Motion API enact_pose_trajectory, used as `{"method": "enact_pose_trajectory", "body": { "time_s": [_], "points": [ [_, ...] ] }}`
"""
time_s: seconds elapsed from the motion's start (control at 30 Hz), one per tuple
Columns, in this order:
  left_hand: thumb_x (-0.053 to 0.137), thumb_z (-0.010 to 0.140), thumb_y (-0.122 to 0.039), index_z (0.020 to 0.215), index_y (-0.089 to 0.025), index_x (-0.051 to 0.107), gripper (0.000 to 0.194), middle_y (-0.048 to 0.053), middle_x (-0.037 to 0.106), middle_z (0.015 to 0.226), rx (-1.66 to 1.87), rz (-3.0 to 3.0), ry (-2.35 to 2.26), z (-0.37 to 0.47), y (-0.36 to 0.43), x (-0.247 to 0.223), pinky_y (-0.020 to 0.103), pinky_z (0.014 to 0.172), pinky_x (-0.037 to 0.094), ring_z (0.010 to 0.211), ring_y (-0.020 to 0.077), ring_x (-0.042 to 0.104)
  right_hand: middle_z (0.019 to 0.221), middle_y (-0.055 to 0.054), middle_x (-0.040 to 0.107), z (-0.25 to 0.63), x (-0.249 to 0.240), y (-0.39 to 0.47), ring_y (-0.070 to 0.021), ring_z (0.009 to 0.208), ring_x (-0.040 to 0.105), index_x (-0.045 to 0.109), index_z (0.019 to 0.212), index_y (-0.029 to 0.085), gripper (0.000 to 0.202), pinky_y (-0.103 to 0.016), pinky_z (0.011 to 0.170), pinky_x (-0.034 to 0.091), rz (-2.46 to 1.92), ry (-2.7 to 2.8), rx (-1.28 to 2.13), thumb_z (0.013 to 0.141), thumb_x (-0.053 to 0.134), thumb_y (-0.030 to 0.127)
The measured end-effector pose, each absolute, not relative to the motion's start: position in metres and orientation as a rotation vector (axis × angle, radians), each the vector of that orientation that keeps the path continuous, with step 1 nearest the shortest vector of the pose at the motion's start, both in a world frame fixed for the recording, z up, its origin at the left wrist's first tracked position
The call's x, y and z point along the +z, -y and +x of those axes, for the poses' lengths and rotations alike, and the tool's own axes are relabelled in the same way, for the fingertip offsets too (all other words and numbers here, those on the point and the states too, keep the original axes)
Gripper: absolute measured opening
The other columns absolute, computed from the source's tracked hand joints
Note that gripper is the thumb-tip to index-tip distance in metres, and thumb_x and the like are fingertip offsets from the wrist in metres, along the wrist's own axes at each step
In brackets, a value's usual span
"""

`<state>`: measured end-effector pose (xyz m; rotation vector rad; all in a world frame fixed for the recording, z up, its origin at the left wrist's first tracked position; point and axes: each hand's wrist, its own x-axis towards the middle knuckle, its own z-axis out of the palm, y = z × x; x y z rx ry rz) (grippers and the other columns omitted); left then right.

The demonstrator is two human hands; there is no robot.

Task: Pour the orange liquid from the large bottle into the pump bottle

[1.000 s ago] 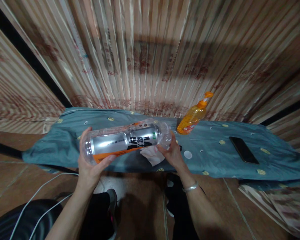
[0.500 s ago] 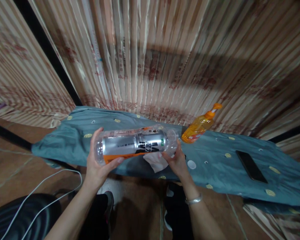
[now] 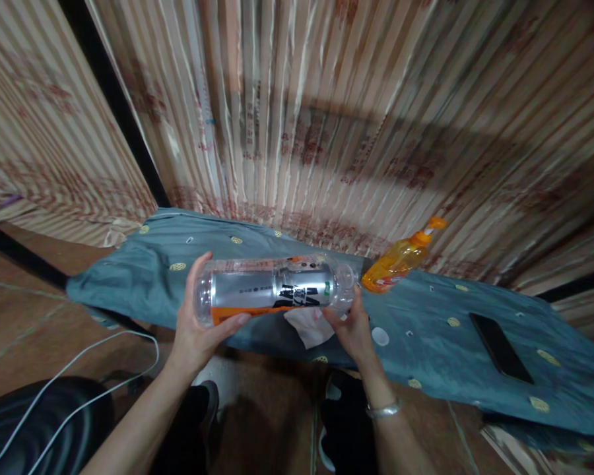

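A large clear plastic bottle (image 3: 272, 287) with a silver and orange label lies sideways between my hands, above the cloth. My left hand (image 3: 198, 323) grips its base end, the thumb along the near side. At the neck end, my right hand (image 3: 350, 322) has its fingers closed around the bottle. Below the bottle, a crumpled white tissue (image 3: 311, 330) rests on the cloth, partly covered by it. A small white round cap (image 3: 381, 336) lies just right of my right hand. Beyond it stands a pump bottle of orange liquid (image 3: 395, 266).
A blue-green patterned cloth (image 3: 445, 356) covers the narrow table. On its right side lies a black phone (image 3: 501, 348). Striped curtains (image 3: 301, 132) hang behind, with a black pole (image 3: 113, 99) at left. A black stool (image 3: 44, 422) with a white cable (image 3: 86, 353) stands lower left.
The view has shifted slightly, so the table's things sit a little lower and further right. Both hands keep their hold on the bottle, which looks almost the same.
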<state>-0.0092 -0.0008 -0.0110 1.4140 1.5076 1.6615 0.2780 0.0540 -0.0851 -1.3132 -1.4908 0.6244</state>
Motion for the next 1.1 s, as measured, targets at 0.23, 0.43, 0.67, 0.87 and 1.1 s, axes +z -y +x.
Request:
{"method": "enact_pose_trajectory", "body": {
  "time_s": [0.23, 0.43, 0.67, 0.87, 1.1],
  "points": [
    [0.092, 0.056, -0.06, 0.152, -0.027, 0.046, 0.112, 0.011, 0.072, 0.128, 1.666, 1.446, -1.528, -0.0114, 0.0002, -0.0148, 0.062, 0.107, 0.053, 0.117, 0.04, 0.071, 0.118, -0.012, 0.081, 0.2784, -0.0867, -0.0544, -0.0311, 0.101, 0.079, 0.048, 0.149, 0.02, 0.079, -0.046, 0.091, 0.064, -1.329, 1.478, 0.614, 0.079, 0.079, 0.037],
    [0.092, 0.055, -0.061, 0.152, -0.023, 0.046, 0.115, 0.014, 0.07, 0.13, 1.686, 1.431, -1.512, -0.0101, 0.0, -0.0138, 0.065, 0.109, 0.051, 0.12, 0.0419, 0.069, 0.119, -0.012, 0.08, 0.2784, -0.0859, -0.0539, -0.0311, 0.104, 0.079, 0.044, 0.153, 0.019, 0.082, -0.046, 0.093, 0.063, -1.306, 1.482, 0.625, 0.081, 0.078, 0.037],
    [0.093, 0.054, -0.061, 0.152, -0.023, 0.046, 0.115, 0.014, 0.07, 0.131, 1.676, 1.422, -1.515, -0.0098, 0.0009, -0.0131, 0.065, 0.11, 0.05, 0.121, 0.0413, 0.068, 0.122, -0.013, 0.079, 0.279, -0.087, -0.0544, -0.032, 0.106, 0.077, 0.044, 0.153, 0.019, 0.083, -0.048, 0.096, 0.062, -1.32, 1.482, 0.625, 0.08, 0.079, 0.038],
    [0.092, 0.055, -0.061, 0.152, -0.026, 0.046, 0.114, 0.012, 0.071, 0.129, 1.671, 1.434, -1.523, -0.0103, -0.0007, -0.0138, 0.062, 0.108, 0.053, 0.118, 0.041, 0.07, 0.117, -0.013, 0.08, 0.2786, -0.0865, -0.0542, -0.031, 0.101, 0.078, 0.046, 0.151, 0.019, 0.08, -0.045, 0.09, 0.063, -1.307, 1.479, 0.638, 0.08, 0.078, 0.039],
    [0.09, 0.057, -0.064, 0.155, -0.019, 0.043, 0.117, 0.012, 0.071, 0.127, 1.632, 1.426, -1.542, -0.009, 0.0015, -0.0111, 0.063, 0.111, 0.05, 0.12, 0.0423, 0.069, 0.121, -0.015, 0.079, 0.2781, -0.0848, -0.0545, -0.0326, 0.105, 0.077, 0.044, 0.152, 0.013, 0.085, -0.048, 0.095, 0.062, -1.315, 1.467, 0.659, 0.079, 0.076, 0.043]
  ]
}}
